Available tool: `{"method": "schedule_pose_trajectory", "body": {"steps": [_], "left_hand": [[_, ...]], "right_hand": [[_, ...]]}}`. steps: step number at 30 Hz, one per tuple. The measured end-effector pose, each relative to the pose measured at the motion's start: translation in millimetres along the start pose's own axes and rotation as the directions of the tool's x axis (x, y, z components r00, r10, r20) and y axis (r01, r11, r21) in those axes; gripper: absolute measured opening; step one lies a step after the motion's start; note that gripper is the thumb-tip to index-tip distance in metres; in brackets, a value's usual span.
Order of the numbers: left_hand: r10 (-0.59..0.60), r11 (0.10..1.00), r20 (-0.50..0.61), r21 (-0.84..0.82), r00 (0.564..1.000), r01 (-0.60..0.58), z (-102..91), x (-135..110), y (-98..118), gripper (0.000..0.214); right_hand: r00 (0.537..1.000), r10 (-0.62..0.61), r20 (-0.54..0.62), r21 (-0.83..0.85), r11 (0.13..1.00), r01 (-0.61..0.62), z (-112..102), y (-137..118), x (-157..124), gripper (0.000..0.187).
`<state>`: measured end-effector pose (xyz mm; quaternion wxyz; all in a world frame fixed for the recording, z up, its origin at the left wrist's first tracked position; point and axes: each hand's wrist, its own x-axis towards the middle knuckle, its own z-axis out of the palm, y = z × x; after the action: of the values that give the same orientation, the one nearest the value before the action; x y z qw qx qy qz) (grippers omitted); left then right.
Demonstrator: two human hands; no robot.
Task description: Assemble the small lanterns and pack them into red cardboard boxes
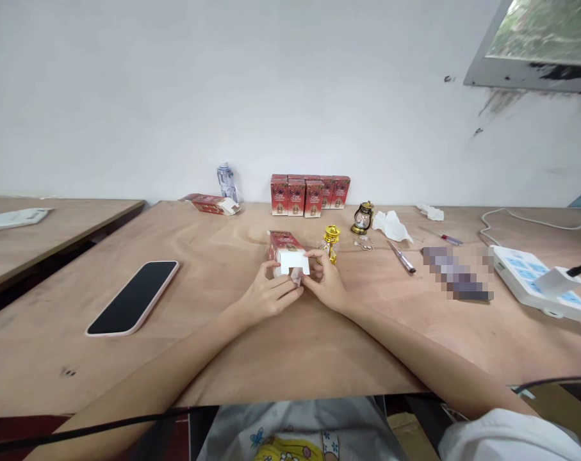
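A small red box [284, 246] with its white end flap [293, 261] open lies on the wooden table [271, 346] in front of me. My left hand [268, 296] and my right hand [325, 283] both pinch that white flap end, fingers closed on it. A small gold lantern [331, 242] stands just behind my right hand. A darker lantern [362, 219] stands further back.
Several red boxes [309, 193] line the wall, another opened box [212, 203] lies left of them. A phone [134, 297] lies face up at left. A screwdriver [401, 257], crumpled tissue [391, 225] and a white power strip [535, 282] are at right.
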<state>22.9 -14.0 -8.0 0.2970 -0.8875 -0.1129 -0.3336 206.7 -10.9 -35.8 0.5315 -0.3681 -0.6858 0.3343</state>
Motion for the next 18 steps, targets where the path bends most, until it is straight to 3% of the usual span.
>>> {"method": "schedule_pose_trajectory", "body": {"steps": [5,8,14,18], "left_hand": [[0.028,0.999,-0.007,0.038,1.000,-0.028,-1.4,0,0,0.014],[0.038,0.996,0.027,0.076,0.999,-0.040,0.0,-1,0,0.016],[0.059,0.992,0.092,0.102,0.994,-0.069,8.3,-1,2,0.018],[0.043,0.992,0.110,0.111,0.993,-0.056,10.2,-2,1,0.020]], "right_hand": [[0.999,-0.040,-0.012,-0.036,0.999,0.039,1,-6,-2,0.043],[0.999,0.004,-0.038,-0.117,0.993,-0.008,3,-6,-3,0.049],[0.997,0.017,-0.073,-0.176,0.984,-0.029,4,-2,-2,0.035],[0.997,0.016,-0.078,-0.178,0.984,-0.029,3,-2,-1,0.034]]}}
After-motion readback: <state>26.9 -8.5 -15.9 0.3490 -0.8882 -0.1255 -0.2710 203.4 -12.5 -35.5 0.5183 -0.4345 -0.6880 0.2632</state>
